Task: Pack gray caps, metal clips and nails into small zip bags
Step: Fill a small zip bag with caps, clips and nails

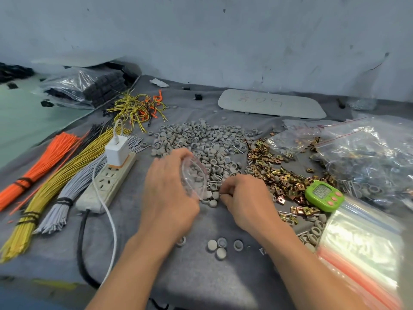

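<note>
Both grips meet on the counter (192,271): my left grip (167,198) clamps the zip bag (193,175) open below the gray caps (201,137) at twelve o'clock, so I'd tilt its mouth toward my right grip (245,202), curled, contents untellable.

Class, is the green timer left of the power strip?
No, the green timer sits right of the power strip, beside the metal clips.

Soft even daylight — wide-angle bowing, edges blurred.

left hand (169,198) and right hand (248,204) are bare, both forearms (127,262) uncovered as far as they show.
</note>
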`<state>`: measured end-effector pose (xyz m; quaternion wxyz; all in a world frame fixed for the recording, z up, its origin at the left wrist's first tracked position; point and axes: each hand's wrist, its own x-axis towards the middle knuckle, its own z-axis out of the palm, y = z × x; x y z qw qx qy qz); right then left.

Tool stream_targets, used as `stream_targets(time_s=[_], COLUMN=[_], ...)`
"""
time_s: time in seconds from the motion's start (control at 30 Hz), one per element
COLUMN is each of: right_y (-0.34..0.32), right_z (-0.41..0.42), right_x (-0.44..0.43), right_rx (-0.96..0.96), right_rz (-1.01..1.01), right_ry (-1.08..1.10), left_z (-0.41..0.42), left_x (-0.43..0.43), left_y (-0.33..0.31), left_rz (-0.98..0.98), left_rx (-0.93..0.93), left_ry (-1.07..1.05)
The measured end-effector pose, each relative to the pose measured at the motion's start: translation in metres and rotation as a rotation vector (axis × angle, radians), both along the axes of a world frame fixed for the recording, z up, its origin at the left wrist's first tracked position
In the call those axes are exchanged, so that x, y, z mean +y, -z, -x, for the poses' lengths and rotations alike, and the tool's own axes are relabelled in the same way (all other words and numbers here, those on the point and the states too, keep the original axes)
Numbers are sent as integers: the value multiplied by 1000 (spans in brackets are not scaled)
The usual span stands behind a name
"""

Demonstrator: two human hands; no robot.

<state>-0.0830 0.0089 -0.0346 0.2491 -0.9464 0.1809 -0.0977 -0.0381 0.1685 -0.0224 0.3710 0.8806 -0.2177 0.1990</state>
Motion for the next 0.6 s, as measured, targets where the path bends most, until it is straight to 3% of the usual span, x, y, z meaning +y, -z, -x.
stream_targets(time_s=[0.1, 0.2, 0.37, 0.43, 0.5, 0.6], right_y=[1, -7, -8, -10, -11, -10], right_z=[1, 5, 8, 7, 7, 8], right_x=[-7, -11, -10, -10, -9, 2], right_rx=[-115, -249, -107, -159, -215, -84], right_rz=[-88, -234, 29, 73, -11, -25], right_ry=[55, 108, 178, 223, 127, -75], left_z=[0, -1, -6, -8, -9, -9], left_x=[-5, -9, -7, -4, -2, -2], left_y=[7, 10, 11, 13, 13, 13], left_rz=[-153, -175, -135, -123, -103, -93], left_rx=[-32, 16, 44, 85, 99, 80], left_ry=[61, 100, 70, 50, 42, 36])
